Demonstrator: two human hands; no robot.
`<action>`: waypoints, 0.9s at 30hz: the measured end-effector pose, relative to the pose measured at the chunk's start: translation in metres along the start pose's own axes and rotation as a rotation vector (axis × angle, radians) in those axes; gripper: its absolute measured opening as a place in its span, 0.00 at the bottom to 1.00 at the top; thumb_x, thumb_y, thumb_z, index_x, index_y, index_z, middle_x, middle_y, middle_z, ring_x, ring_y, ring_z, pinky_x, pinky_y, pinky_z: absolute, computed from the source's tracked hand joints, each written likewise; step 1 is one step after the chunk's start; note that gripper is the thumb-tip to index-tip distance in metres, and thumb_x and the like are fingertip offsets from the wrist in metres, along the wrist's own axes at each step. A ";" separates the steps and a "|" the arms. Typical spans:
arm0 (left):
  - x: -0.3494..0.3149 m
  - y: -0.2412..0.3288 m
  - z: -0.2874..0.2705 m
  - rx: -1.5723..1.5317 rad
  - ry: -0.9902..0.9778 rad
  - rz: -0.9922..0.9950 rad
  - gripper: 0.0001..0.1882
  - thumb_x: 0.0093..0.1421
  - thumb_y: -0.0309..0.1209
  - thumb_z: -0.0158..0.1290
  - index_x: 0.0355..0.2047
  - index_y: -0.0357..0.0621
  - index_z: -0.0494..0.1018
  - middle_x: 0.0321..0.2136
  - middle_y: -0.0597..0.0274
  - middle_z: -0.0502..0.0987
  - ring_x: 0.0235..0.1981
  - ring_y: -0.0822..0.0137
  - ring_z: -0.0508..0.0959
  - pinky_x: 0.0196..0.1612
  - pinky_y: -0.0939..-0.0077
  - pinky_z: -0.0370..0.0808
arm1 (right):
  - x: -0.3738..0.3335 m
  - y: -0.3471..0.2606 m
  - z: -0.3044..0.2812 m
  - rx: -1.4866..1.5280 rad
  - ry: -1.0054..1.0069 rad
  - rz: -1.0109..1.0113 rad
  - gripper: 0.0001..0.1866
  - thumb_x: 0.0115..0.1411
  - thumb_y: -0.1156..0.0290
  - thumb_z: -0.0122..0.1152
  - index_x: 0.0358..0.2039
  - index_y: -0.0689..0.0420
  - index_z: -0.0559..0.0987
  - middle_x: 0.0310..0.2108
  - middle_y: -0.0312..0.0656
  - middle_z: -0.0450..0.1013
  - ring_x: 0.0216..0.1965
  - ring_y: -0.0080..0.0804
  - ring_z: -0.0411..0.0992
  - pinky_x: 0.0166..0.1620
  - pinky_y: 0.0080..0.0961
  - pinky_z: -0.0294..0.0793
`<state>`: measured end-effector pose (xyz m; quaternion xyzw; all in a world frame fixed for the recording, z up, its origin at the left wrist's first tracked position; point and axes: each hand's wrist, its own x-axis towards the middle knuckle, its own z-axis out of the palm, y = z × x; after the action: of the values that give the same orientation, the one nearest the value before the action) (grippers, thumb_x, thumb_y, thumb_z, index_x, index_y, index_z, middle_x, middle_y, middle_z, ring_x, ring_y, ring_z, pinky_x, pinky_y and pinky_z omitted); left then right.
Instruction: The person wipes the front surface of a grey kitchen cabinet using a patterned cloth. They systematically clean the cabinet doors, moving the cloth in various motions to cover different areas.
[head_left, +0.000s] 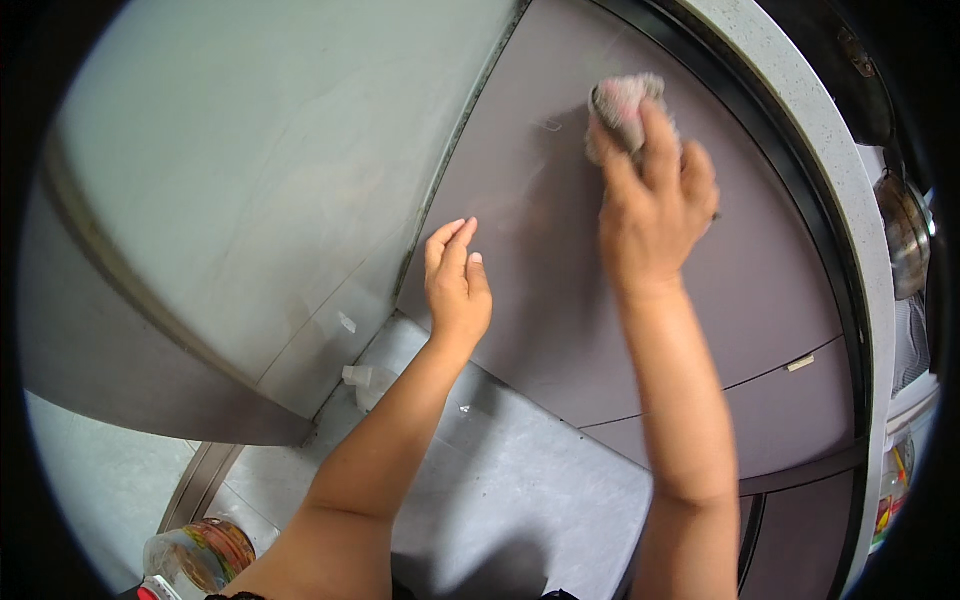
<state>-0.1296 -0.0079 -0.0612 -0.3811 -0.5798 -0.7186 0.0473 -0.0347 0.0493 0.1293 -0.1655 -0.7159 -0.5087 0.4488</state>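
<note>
My right hand is closed over a bunched cleaning cloth, greyish with pink patches, and presses it against the upper part of a mauve-brown cabinet panel. The fingers cover much of the cloth. Lower and to the left, my left hand hovers in front of the same panel near its left edge, fingers loosely bent and apart, with nothing in them.
A pale tiled wall meets the panel at left. A translucent plastic bottle lies on the floor in the corner. A clear container stands at lower left. A speckled countertop edge curves along the right, with a metal pot beyond.
</note>
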 end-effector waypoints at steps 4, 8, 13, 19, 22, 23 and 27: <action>-0.002 -0.003 0.005 -0.194 -0.026 -0.273 0.19 0.64 0.22 0.46 0.56 0.40 0.70 0.54 0.53 0.67 0.54 0.57 0.70 0.56 0.67 0.69 | -0.133 -0.066 0.000 0.143 -0.377 -0.197 0.13 0.52 0.63 0.56 0.37 0.51 0.82 0.57 0.35 0.67 0.49 0.40 0.65 0.40 0.38 0.65; -0.001 0.001 0.008 -0.262 -0.048 -0.417 0.18 0.65 0.24 0.46 0.55 0.42 0.71 0.55 0.58 0.67 0.51 0.65 0.72 0.53 0.72 0.70 | -0.238 -0.039 -0.046 0.388 -0.811 -0.901 0.21 0.56 0.62 0.52 0.47 0.59 0.80 0.57 0.38 0.66 0.52 0.39 0.66 0.46 0.36 0.67; 0.005 -0.009 -0.007 -0.218 -0.005 -0.453 0.19 0.64 0.23 0.47 0.55 0.43 0.71 0.55 0.58 0.66 0.49 0.65 0.71 0.51 0.72 0.71 | -0.081 0.000 -0.022 0.220 -0.448 -0.351 0.18 0.52 0.65 0.58 0.44 0.52 0.81 0.55 0.37 0.67 0.49 0.41 0.66 0.40 0.36 0.67; 0.010 -0.007 -0.003 -0.497 0.042 -0.773 0.22 0.70 0.36 0.41 0.60 0.40 0.65 0.58 0.56 0.66 0.57 0.64 0.68 0.58 0.66 0.65 | 0.008 -0.020 0.019 0.025 -0.032 0.014 0.16 0.49 0.65 0.59 0.40 0.37 0.83 0.54 0.26 0.69 0.48 0.37 0.65 0.42 0.34 0.63; 0.018 0.004 -0.011 -0.687 0.065 -0.919 0.25 0.71 0.42 0.39 0.62 0.39 0.62 0.60 0.54 0.65 0.60 0.61 0.66 0.61 0.62 0.61 | -0.067 -0.082 0.034 0.166 -0.124 -0.054 0.16 0.50 0.64 0.57 0.40 0.52 0.81 0.55 0.35 0.67 0.49 0.40 0.64 0.44 0.39 0.61; 0.016 0.000 -0.013 -0.736 0.065 -0.910 0.26 0.71 0.43 0.39 0.62 0.39 0.62 0.61 0.53 0.64 0.61 0.59 0.65 0.63 0.62 0.59 | -0.100 -0.103 0.028 0.210 -0.303 -0.133 0.20 0.51 0.64 0.56 0.45 0.54 0.80 0.56 0.36 0.65 0.52 0.41 0.63 0.46 0.39 0.62; 0.010 -0.006 -0.013 -0.586 0.002 -0.912 0.25 0.69 0.40 0.46 0.61 0.37 0.64 0.59 0.51 0.66 0.60 0.58 0.65 0.63 0.65 0.59 | -0.190 -0.102 -0.016 0.293 -0.674 -0.559 0.18 0.54 0.62 0.56 0.43 0.54 0.82 0.58 0.36 0.64 0.56 0.39 0.61 0.46 0.36 0.62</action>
<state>-0.1463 -0.0138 -0.0600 -0.0873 -0.4615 -0.7981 -0.3773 0.0050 0.0337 -0.0826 -0.0570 -0.9033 -0.4217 0.0552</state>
